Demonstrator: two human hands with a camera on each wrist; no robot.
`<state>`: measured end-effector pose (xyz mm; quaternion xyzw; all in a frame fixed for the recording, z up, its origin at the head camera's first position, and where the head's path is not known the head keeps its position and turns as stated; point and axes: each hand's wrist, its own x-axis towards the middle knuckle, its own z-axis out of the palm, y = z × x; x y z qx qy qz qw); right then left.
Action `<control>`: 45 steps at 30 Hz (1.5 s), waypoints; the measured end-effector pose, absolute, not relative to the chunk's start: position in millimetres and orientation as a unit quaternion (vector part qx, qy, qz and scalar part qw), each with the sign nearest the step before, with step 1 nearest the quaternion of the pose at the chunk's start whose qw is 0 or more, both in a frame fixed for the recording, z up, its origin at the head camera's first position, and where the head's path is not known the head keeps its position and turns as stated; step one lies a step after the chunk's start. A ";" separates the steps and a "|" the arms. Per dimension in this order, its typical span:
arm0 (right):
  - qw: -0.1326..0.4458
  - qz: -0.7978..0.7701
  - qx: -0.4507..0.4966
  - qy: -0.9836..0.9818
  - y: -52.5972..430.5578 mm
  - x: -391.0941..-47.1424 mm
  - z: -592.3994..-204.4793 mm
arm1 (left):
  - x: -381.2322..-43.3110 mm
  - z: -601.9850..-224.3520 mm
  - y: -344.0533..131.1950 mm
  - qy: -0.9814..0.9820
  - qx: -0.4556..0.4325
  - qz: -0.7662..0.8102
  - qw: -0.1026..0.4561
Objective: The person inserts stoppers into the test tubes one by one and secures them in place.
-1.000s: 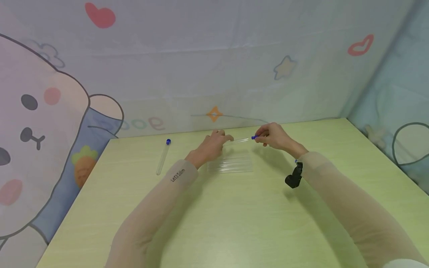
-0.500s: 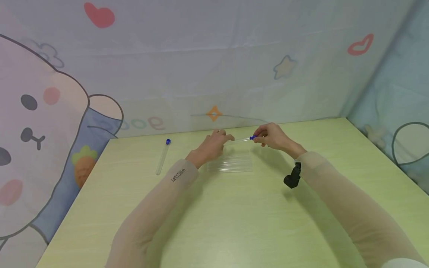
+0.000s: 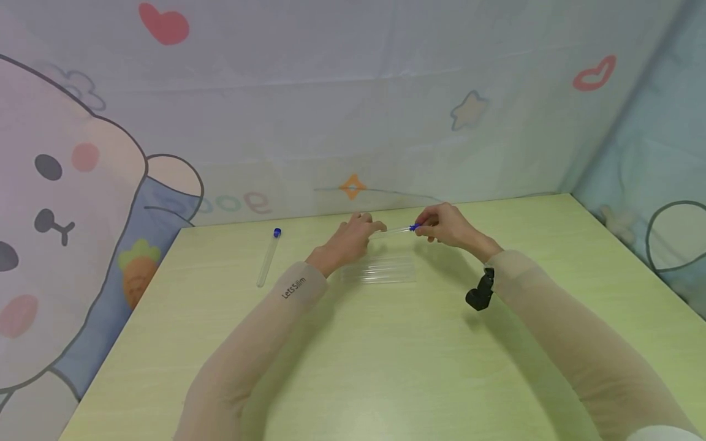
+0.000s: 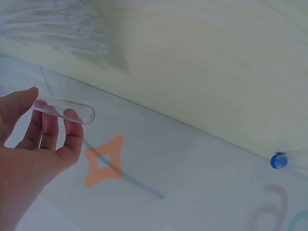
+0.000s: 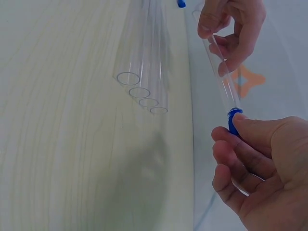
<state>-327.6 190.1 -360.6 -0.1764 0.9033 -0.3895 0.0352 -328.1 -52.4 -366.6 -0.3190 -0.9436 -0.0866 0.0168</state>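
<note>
My left hand (image 3: 349,240) pinches a clear test tube (image 4: 72,109) near its rounded end, with the thumb on one side and the fingers on the other. The tube lies roughly level above the table, its mouth toward my right hand (image 3: 445,225). Between thumb and index finger, my right hand pinches a blue stopper (image 5: 234,120), which sits at the tube's mouth in the right wrist view. The other right fingers are curled loosely below. Several uncapped clear tubes (image 5: 139,91) lie side by side on the table, just in front of my left hand.
To the left on the table (image 3: 353,355) lies another clear tube (image 3: 268,262) with a blue cap (image 3: 277,233). A printed cloth backdrop (image 3: 331,110) rises behind the table's far edge. A black wrist camera (image 3: 481,293) hangs under my right wrist.
My right hand has moved slightly left, bringing the blue stopper from a small gap away up to the tube's mouth. My left hand and its tube have stayed in place.
</note>
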 end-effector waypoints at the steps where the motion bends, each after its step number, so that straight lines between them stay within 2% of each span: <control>1: 0.036 -0.391 -0.176 0.903 190.1 -327.5 -360.7 | -328.1 -366.7 -52.4 -0.944 -0.318 -0.087 0.017; 14: 0.056 -0.437 -0.162 0.883 189.2 -330.0 -364.1 | -329.5 -366.0 -52.4 -0.944 -0.317 -0.086 0.007; 22: 0.055 -0.453 -0.162 0.875 188.7 -328.9 -366.5 | -330.0 -366.8 -52.0 -0.940 -0.329 -0.092 0.021; 29: 0.061 -0.458 -0.158 0.873 177.6 -309.0 -344.9 | -329.7 -367.7 -53.1 -0.938 -0.330 -0.092 0.039; 36: 0.057 -0.461 -0.155 0.872 183.8 -327.5 -363.5 | -331.6 -368.9 -53.7 -0.938 -0.329 -0.100 0.044; 45: 0.055 -0.453 -0.154 0.877 189.3 -330.7 -368.1 | -333.6 -369.2 -53.4 -0.930 -0.343 -0.123 0.042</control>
